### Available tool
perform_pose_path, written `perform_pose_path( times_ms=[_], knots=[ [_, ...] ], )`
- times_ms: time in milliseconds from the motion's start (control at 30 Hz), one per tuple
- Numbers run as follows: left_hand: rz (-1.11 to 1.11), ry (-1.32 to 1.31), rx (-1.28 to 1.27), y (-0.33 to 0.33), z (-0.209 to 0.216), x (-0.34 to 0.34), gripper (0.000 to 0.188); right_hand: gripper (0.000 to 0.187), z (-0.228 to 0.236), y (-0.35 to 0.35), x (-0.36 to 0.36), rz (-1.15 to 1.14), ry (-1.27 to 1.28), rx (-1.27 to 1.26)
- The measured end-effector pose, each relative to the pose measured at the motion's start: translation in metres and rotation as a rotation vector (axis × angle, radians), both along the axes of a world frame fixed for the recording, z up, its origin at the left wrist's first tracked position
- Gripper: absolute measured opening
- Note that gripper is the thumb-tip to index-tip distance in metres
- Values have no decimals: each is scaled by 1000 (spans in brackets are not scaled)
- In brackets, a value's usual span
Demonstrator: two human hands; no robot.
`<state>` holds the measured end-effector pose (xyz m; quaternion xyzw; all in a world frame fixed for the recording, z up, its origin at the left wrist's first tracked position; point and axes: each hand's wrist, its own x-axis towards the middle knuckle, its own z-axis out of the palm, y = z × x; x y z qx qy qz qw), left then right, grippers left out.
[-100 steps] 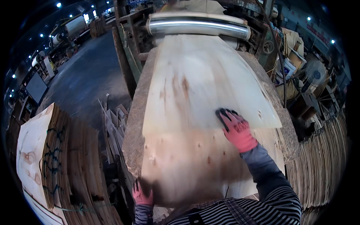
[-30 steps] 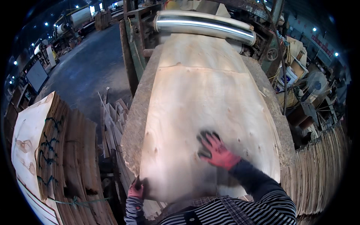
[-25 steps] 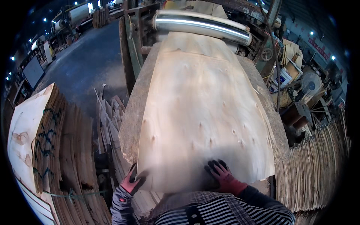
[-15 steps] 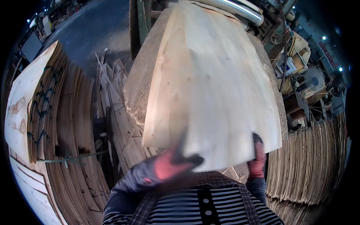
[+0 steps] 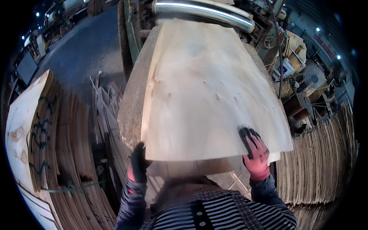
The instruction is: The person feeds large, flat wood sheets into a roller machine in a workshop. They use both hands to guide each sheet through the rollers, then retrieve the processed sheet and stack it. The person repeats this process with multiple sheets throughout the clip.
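Note:
A broad, pale wood veneer sheet (image 5: 199, 103) with small knots lies over the board-topped table (image 5: 132, 101) in front of me. My left hand (image 5: 138, 165), in a black and red glove, is at the near left corner, its fingers closed about the sheet's edge. Flat on top near the right end of the near edge rests my right hand (image 5: 255, 155), gloved alike, fingers spread a little. Part of another sheet (image 5: 191, 167) shows below the near edge. The far end reaches close to a shiny metal roller (image 5: 203, 12).
Upright stacks of veneer stand at my left (image 5: 73, 134) and right (image 5: 316, 161). Loose wood strips (image 5: 109, 103) lie beside the table. Beyond on the right are a fan (image 5: 313, 78), a white bucket (image 5: 284, 68) and machine parts.
My left hand has moved left to the sheet's corner. The right hand has shifted onto its top surface. The near edge now lies straighter, and the view has tilted, showing more of the roller.

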<state>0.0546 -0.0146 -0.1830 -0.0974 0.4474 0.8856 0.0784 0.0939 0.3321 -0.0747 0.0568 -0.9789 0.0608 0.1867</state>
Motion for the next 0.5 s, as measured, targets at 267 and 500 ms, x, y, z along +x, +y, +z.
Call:
perform_pose_path(
  times_ms=[267,500],
  knots=[
    [-116,183,-1636,43,-40,14,90,54,-20,30,-204,-4,66,-26],
    [-6,56,-1443,19,-49,-6,67,52,-103,63,-366,-101,71,78]
  ],
)
